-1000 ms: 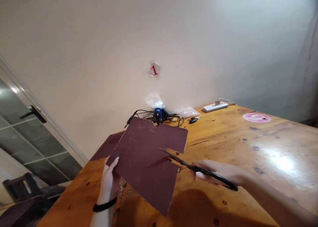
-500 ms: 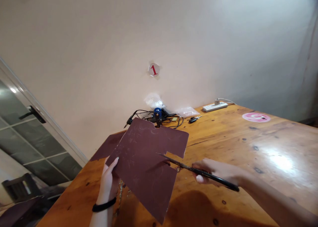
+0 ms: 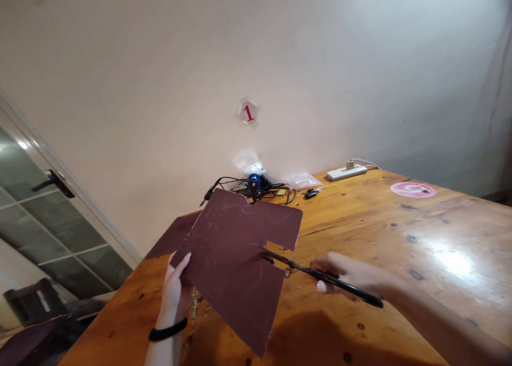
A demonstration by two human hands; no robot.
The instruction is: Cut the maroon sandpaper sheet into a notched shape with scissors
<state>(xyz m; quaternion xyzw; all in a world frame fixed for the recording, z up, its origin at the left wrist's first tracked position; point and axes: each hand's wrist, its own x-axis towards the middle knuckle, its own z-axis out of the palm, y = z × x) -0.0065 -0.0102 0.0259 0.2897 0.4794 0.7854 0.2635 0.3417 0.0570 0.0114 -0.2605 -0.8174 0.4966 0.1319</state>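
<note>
The left hand [image 3: 172,296], its fingers pressed together, pinches the lower left edge of a sheet of maroon sandpaper [image 3: 228,254], with one fingertip resting on the sheet's face. A black wristband [image 3: 168,329] circles the left wrist. The sheet is held tilted, just above a wooden table [image 3: 400,238], and its edges are cut into an irregular outline. The right hand [image 3: 344,278] lies to the right of the sheet, curled around the handles of black-handled scissors [image 3: 320,275]. The blades reach into a notch in the sheet's right edge; how far apart they stand is hard to tell.

Under the left hand, a thin beaded strand [image 3: 194,312] lies on the table. Just beyond the left hand and behind the sheet is a second dark maroon piece [image 3: 174,232]. Further ahead of both hands, black cables [image 3: 240,187] tangle around a blue-capped object [image 3: 253,182] against the wall, beside clear plastic bags [image 3: 302,180] and a black car key [image 3: 311,193]. Ahead of the right hand are a white power strip [image 3: 346,172] and a round pink sticker [image 3: 413,189]. Far left of the left hand stands a glass-paned door [image 3: 52,222].
</note>
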